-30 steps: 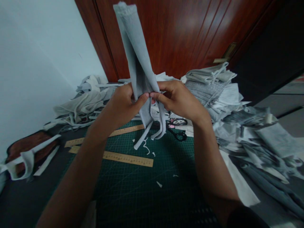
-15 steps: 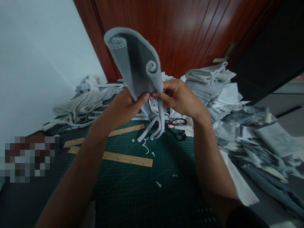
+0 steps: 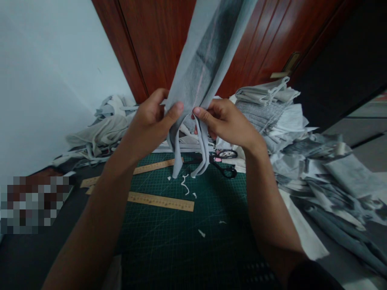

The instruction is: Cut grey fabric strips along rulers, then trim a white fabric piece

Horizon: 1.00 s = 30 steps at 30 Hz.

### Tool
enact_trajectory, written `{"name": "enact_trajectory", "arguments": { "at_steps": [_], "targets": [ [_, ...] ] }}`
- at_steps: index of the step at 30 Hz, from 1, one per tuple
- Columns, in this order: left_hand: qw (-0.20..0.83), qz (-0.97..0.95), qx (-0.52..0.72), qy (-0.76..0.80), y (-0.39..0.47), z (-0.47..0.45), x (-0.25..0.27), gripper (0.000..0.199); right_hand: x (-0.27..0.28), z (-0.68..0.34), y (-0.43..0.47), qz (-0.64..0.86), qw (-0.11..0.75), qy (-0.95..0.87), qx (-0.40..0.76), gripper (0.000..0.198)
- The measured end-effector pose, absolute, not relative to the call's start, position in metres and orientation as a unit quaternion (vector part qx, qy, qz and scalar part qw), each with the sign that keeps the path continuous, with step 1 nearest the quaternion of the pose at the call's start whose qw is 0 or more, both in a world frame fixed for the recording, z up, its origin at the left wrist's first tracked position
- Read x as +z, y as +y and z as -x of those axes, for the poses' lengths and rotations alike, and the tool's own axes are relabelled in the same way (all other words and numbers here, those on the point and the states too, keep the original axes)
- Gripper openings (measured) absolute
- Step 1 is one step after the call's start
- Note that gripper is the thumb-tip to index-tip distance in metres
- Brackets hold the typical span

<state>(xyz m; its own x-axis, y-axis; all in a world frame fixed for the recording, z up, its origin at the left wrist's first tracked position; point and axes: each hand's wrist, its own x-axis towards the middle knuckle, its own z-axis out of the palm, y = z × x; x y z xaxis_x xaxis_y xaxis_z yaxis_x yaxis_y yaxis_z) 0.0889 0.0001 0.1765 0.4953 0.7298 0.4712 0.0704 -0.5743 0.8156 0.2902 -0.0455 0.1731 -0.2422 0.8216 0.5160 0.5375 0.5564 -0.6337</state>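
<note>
A long piece of grey fabric [image 3: 201, 64] with a faint pinkish line down its middle rises between my hands past the top of the view. My left hand [image 3: 154, 121] grips its left side, thumb in front and fingers behind. On the other side, my right hand [image 3: 225, 119] pinches it near the centre, thumb on the near face. Below the hands the fabric splits into narrow hanging strips [image 3: 203, 155]. Black-handled scissors [image 3: 228, 173] lie on the green cutting mat [image 3: 223, 249] behind the strips, their blades partly hidden.
Two wooden rulers [image 3: 163, 200] rest on the mat, partly behind my left forearm. Small fabric scraps [image 3: 202, 233] are scattered near them. Heaps of grey cloth lie at the left [image 3: 102, 129] and right [image 3: 302, 157]. A reddish-brown wooden door [image 3: 163, 44] stands behind.
The fabric's rolled upper end has swung up and right, out of view, and its face now lies flatter. My left hand has shifted left and up, away from the right thumb.
</note>
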Motion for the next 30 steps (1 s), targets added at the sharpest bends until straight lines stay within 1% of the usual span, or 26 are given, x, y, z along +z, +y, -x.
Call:
{"name": "enact_trajectory", "arguments": {
  "at_steps": [3, 8, 12, 16, 18, 25, 30],
  "targets": [
    [0.452, -0.750, 0.420, 0.240, -0.0025, -0.0876, 0.1787, 0.032, 0.1740, -0.2900, -0.0471, 0.465, 0.434, -0.755, 0.161, 0.050],
    [0.476, -0.751, 0.400, 0.223, -0.0046, -0.0870, 0.1800, 0.039, 0.1745, -0.2913, -0.0476, 0.481, 0.449, -0.737, 0.153, 0.051],
    [0.444, -0.771, 0.391, 0.234, -0.0027, -0.0871, 0.1784, 0.048, 0.1739, -0.2920, -0.0467, 0.481, 0.453, -0.732, 0.166, 0.051],
    [0.377, -0.790, 0.419, 0.242, -0.0004, -0.0874, 0.1773, 0.051, 0.1740, -0.2912, -0.0471, 0.467, 0.461, -0.734, 0.177, 0.050],
    [0.361, -0.790, 0.430, 0.246, 0.0002, -0.0878, 0.1771, 0.053, 0.1742, -0.2908, -0.0474, 0.460, 0.461, -0.736, 0.182, 0.049],
    [0.377, -0.784, 0.428, 0.245, 0.0002, -0.0913, 0.1738, 0.050, 0.1745, -0.2909, -0.0479, 0.455, 0.455, -0.744, 0.181, 0.050],
    [0.369, -0.777, 0.443, 0.252, 0.0003, -0.0936, 0.1711, 0.048, 0.1764, -0.2904, -0.0492, 0.461, 0.448, -0.744, 0.182, 0.052]
  ]
}}
